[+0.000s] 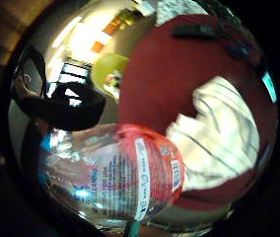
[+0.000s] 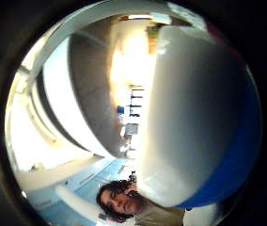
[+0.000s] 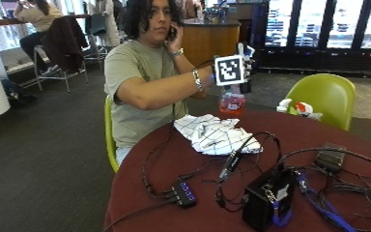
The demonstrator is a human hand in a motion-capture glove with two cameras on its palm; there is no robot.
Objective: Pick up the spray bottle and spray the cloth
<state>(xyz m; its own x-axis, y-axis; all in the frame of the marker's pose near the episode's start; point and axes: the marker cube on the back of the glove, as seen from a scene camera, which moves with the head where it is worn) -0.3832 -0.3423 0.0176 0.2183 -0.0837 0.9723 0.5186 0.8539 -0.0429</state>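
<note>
In the outside view my gloved right hand (image 3: 245, 83) grips a clear spray bottle (image 3: 232, 102) with a red label, holding it upright in the air above the far edge of the round dark red table (image 3: 173, 174). The white cloth (image 3: 215, 135) with thin dark lines lies crumpled on the table, just below and in front of the bottle. The little finger side palm view shows the bottle (image 1: 120, 177) close to the palm, with the cloth (image 1: 219, 143) on the table (image 1: 164, 74) beyond it. The bottle's white and blue spray head (image 2: 199, 117) fills much of the thumb side palm view.
Black cables (image 3: 237, 164) run across the table beside the cloth. A black box (image 3: 266, 198), a small hub (image 3: 184, 194) and another dark device (image 3: 330, 157) sit nearer the front. A green chair (image 3: 323, 94) stands behind the table with a small white and red item (image 3: 294, 107) on it.
</note>
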